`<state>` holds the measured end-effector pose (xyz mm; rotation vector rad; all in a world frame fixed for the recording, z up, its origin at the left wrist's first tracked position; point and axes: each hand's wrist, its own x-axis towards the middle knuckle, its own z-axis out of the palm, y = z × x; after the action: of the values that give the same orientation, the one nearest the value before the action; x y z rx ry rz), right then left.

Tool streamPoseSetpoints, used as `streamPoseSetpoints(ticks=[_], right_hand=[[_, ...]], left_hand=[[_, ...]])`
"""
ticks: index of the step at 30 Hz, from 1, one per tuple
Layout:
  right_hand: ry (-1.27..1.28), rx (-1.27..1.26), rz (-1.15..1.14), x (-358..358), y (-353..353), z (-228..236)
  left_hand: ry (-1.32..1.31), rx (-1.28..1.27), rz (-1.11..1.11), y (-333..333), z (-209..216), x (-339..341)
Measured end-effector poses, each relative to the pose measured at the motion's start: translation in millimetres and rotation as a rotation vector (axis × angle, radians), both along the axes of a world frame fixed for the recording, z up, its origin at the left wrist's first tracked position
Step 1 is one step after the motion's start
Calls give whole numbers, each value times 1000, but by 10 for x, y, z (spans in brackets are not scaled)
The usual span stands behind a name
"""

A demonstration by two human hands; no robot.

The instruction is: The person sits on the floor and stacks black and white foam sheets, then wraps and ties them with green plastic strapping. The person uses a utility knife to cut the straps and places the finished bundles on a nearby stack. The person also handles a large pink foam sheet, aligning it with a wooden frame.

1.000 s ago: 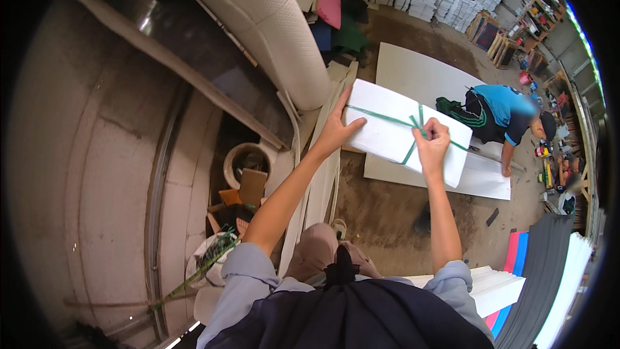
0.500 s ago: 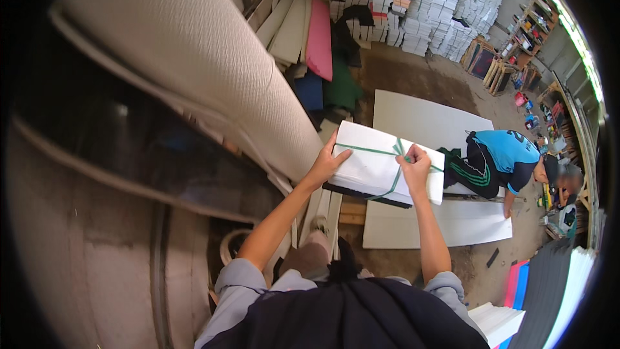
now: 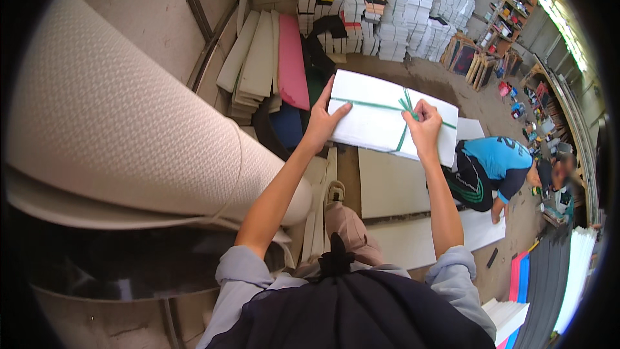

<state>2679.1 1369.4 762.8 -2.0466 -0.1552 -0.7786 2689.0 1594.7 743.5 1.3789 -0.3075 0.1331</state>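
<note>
A rectangular bundle of white sheets, bound crosswise with green strapping, is held up in front of me. My left hand grips its left end, the thumb on top and the fingers out of sight behind and below. My right hand pinches the green strapping where its bands cross, near the right end of the bundle. Loose green ends stick up beside those fingers.
A large textured cream roll lies close on my left. Ahead stand tall stacks of bundled white sheets. A person in a blue shirt bends over large white sheets at the right. Coloured sheets stand at lower right.
The bundle and both hands are higher in view, and its dark lower edge is no longer seen. My view has shifted, with more of the cream roll showing. Both hands keep their hold.
</note>
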Motion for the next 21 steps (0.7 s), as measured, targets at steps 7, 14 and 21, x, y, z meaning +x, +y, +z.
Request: streamPoseSetpoints(ticks=[7, 14, 21], right_hand=[[138, -47, 44, 1086, -676, -329], [109, -65, -19, 2608, -1152, -318], [13, -97, 0, 3942, -1361, -106]], left_hand=[[142, -44, -162, -448, -243, 1096], [175, -9, -130, -1075, -273, 2658], [110, -36, -80, -1407, -315, 4166]])
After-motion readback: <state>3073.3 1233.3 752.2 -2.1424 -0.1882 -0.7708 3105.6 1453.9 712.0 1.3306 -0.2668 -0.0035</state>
